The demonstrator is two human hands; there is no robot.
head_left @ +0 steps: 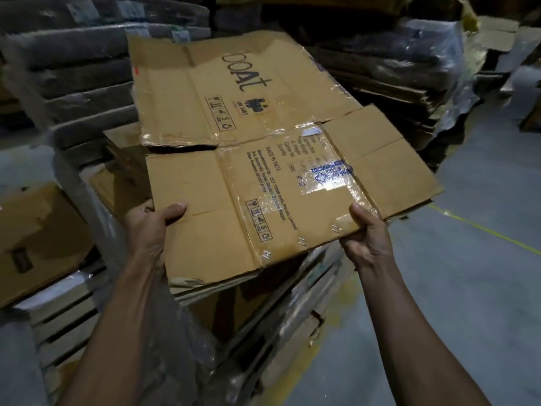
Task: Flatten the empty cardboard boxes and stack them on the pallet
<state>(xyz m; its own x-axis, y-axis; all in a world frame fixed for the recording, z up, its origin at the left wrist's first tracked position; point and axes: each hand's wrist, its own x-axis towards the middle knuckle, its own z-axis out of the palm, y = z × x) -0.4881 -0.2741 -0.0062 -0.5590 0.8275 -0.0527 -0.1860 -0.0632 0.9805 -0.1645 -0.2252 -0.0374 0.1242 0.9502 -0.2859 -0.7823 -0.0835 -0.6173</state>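
Flattened cardboard box, printed face up, lettering turned sideways to the viewer. Far panel: large dark brand word "boAt", with a small logo block and a row of boxed handling symbols beside it. Near panel: "MADE IN INDIA", several lines of manufacturer address (too small to read in full), a second row of handling symbols, and a blue ink stamp under clear tape, illegible.
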